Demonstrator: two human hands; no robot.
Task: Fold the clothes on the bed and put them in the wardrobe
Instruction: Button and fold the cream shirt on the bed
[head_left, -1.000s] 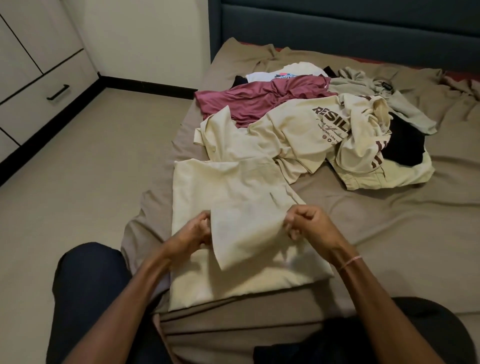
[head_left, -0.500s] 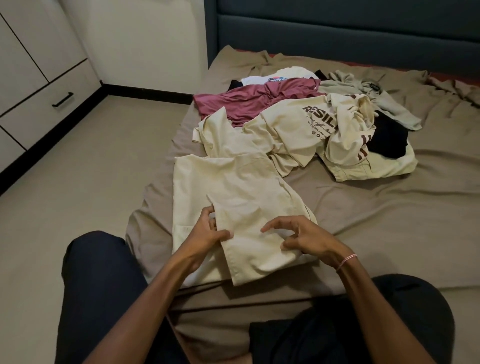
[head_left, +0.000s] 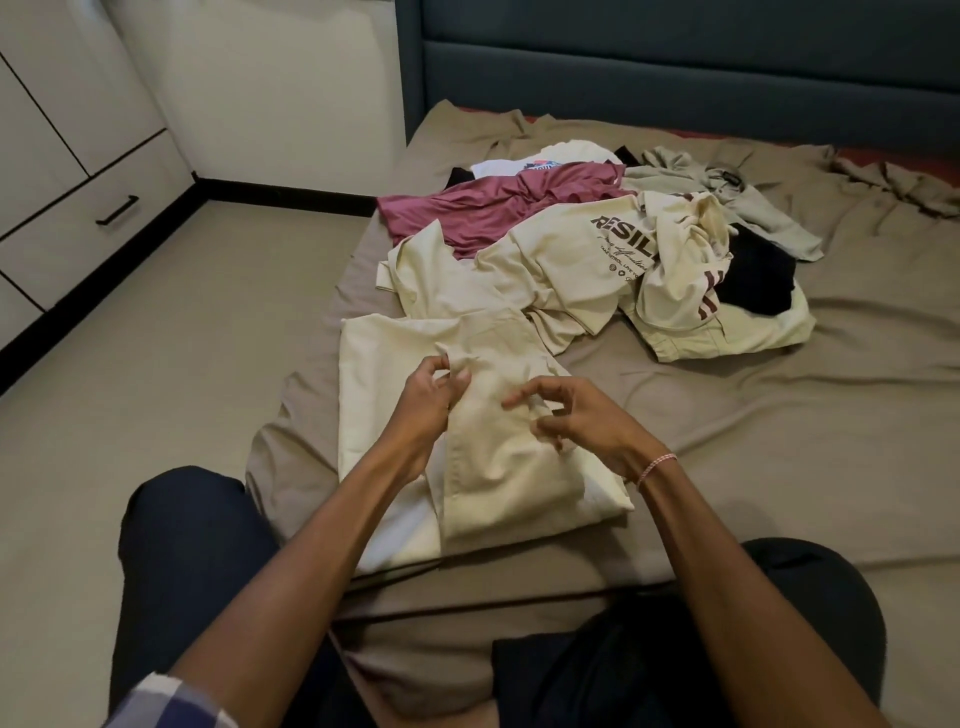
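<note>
Head view: the pale cream cotton garment lies at the near edge of the taupe-sheeted bed, just in front of my knees. A second ago I held its flap raised in both hands; now the flap lies flat across the middle. My left hand pinches the flap's upper corner. My right hand has let go, fingers loosely spread over the cloth. That looks like one fold set, with more to make. The crumpled heap of unfolded clothes waits behind, and the white wardrobe stands well apart.

Off the left edge of the bed you have beige floor; a black skirting board runs under the cream wall beyond it.
</note>
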